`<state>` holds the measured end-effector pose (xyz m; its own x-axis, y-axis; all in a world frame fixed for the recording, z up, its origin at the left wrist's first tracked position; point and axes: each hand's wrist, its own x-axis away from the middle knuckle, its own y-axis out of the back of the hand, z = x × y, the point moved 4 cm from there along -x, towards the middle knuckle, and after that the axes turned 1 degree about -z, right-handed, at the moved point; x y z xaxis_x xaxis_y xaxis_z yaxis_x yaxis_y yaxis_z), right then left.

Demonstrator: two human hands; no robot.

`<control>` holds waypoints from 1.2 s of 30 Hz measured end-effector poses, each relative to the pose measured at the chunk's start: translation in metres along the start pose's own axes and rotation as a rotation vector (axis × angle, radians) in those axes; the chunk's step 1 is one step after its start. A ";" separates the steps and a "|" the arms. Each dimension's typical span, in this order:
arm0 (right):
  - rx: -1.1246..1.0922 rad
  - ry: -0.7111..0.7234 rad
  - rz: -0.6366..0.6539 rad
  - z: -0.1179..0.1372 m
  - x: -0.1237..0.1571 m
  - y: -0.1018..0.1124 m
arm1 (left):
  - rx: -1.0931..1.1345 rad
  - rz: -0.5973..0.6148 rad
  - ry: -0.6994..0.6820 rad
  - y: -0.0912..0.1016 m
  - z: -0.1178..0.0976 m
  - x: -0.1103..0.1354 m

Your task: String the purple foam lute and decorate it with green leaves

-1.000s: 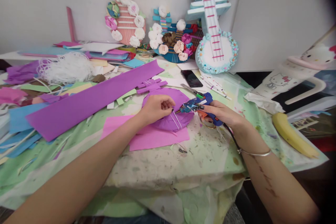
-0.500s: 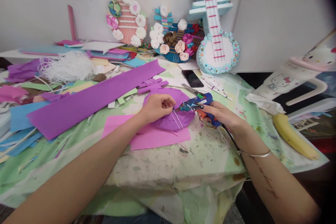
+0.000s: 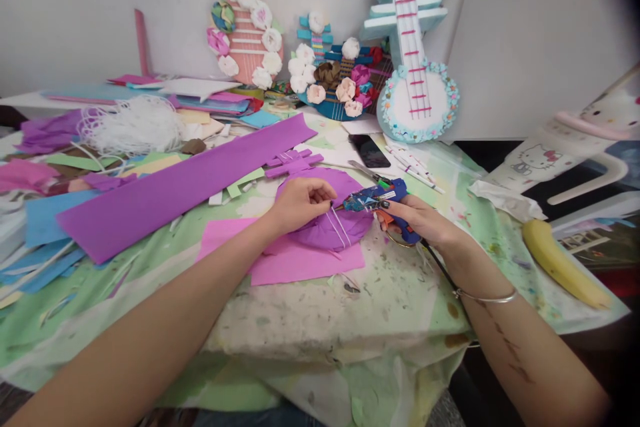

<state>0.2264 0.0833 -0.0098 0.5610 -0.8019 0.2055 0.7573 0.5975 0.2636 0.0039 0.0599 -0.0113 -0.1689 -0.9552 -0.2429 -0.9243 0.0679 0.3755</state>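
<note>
My right hand point(image 3: 419, 219) is wrapped around a blue hot glue gun point(image 3: 375, 195) with an orange trigger. The gun's nozzle points left, close to my left fingertips. Under both hands lies a purple paper-covered round body point(image 3: 320, 240), with a short purple neck and crosspieces point(image 3: 294, 161) beyond it. Two white strings point(image 3: 341, 229) run across the round body. My left hand point(image 3: 306, 200) rests over its left side, thumb and fingers pinched at the upper end of a string. A pink paper sheet point(image 3: 280, 271) lies beneath the body.
A long purple paper strip point(image 3: 190, 190) lies to the left, beside tangled white string point(image 3: 133, 127) and paper scraps. A phone point(image 3: 369, 151) and a craft knife point(image 3: 364, 168) lie beyond the gun. Decorated model instruments point(image 3: 419, 107) lean at the wall. A banana point(image 3: 565, 267) and a tumbler point(image 3: 535, 160) stand right.
The whole view has shifted slightly, so things appear a little further right. Both hands, the glue gun and the purple body keep nearly the same positions relative to each other.
</note>
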 end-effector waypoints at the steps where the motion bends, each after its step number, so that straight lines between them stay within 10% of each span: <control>1: 0.002 -0.003 -0.005 0.000 0.000 0.000 | 0.003 -0.001 0.004 0.000 0.000 0.000; 36: 0.072 -0.018 -0.024 0.007 0.007 0.002 | -0.041 -0.031 -0.013 0.000 -0.006 -0.001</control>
<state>0.2294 0.0789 -0.0016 0.5366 -0.8159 0.2155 0.7438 0.5779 0.3359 0.0057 0.0592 -0.0056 -0.1455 -0.9528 -0.2665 -0.9144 0.0267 0.4039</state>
